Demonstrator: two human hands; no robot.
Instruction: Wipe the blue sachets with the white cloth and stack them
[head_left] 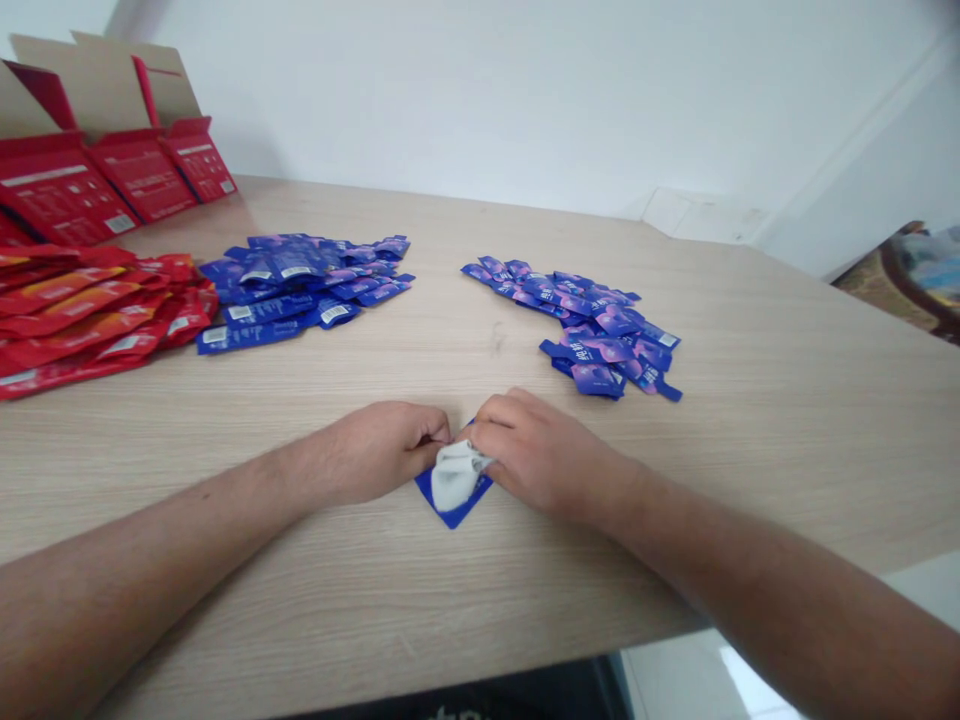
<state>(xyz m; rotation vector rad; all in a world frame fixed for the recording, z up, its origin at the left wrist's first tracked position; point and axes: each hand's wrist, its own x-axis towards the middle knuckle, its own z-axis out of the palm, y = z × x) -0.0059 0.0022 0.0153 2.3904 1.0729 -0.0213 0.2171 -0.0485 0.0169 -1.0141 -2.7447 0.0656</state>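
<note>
A small blue sachet (457,510) lies on the table under both hands, with a crumpled white sheet (454,475) bunched on top of it. My left hand (371,450) comes in from the left, its fingers curled closed at the sheet's upper edge. My right hand (536,450) presses down from the right, its fingertips on the white sheet. Much of the sachet's upper part is hidden by my fingers and the sheet.
A loose pile of blue sachets (300,285) and another (589,325) lie on the light wood table (765,420) ahead. Red sachets (90,320) are heaped at the left, below open red cartons (97,180). The table's near edge runs below my arms.
</note>
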